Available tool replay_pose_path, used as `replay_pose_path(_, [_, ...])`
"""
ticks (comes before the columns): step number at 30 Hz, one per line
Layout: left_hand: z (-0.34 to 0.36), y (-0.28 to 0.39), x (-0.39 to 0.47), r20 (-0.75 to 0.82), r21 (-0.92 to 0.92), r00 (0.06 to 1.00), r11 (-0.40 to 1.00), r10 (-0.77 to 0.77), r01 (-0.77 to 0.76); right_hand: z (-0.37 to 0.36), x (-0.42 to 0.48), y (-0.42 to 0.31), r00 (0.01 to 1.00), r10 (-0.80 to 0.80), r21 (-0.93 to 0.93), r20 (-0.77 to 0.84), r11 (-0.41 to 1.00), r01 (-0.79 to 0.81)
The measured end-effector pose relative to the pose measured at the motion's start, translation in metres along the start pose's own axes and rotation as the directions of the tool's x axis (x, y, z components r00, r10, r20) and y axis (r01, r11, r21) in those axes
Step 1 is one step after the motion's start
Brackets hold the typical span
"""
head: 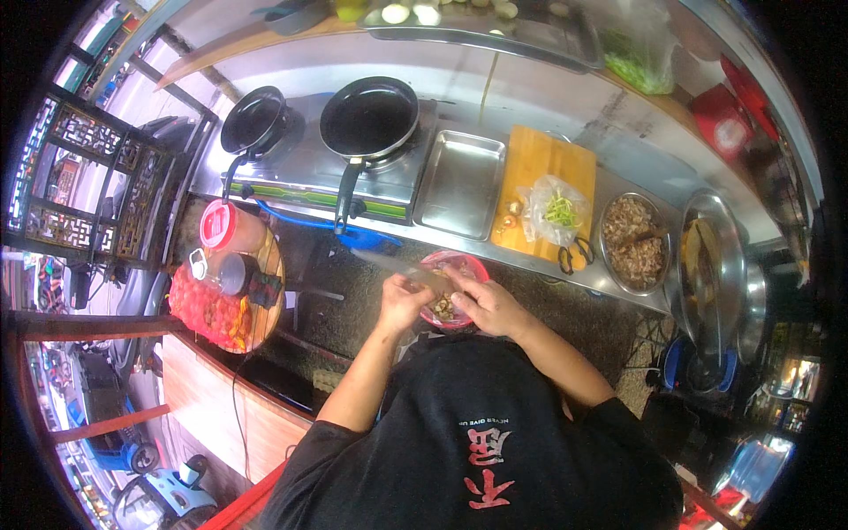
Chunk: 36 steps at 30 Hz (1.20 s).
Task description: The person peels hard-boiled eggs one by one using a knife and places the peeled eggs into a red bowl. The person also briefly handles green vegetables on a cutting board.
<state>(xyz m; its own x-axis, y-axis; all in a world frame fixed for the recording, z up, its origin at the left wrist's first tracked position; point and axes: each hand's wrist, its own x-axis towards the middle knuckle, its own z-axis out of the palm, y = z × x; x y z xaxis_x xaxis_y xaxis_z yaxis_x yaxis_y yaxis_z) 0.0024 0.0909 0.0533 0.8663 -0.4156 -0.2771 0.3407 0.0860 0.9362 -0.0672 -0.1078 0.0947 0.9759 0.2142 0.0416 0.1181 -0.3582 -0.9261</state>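
Observation:
A red plastic bowl with a clear liner and small brownish chopped pieces sits close before my body. My left hand is at its left rim, fingers closed around what looks like a knife; its blurred grey blade points up and left. The knife's handle is hidden. My right hand reaches over the bowl from the right, index finger and thumb apart, fingertips close to the knife's broad brownish part; whether they touch it is unclear.
Two black frying pans stand on a gas stove. Right of it are a steel tray, a wooden cutting board with bagged greens and scissors, and a steel bowl of chopped filling. At left is a round wooden board.

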Motion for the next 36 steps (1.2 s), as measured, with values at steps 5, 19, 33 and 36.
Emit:
replay_pose_path(5, [0.001,0.009,-0.003,-0.054,0.091,0.998,0.996,0.028,-0.023,0.006,0.004,-0.006,0.999,0.025,-0.167,-0.027,0.985,-0.029])
replay_pose_path(19, [0.008,-0.013,-0.006,-0.062,-0.197,0.981,0.961,0.184,-0.193,0.021,0.001,0.059,0.952,0.302,0.279,-0.049,0.920,-0.277])
replay_pose_path(33, [0.025,0.000,-0.003,-0.092,0.448,0.973,0.881,0.213,-0.151,0.022,-0.016,0.054,0.955,0.296,0.330,0.010,0.900,-0.283])
replay_pose_path(36, [0.028,0.003,-0.003,-0.113,0.463,0.972,0.877,0.205,-0.131,0.017,-0.019,0.043,0.937,0.349,0.479,0.007,0.821,-0.310])
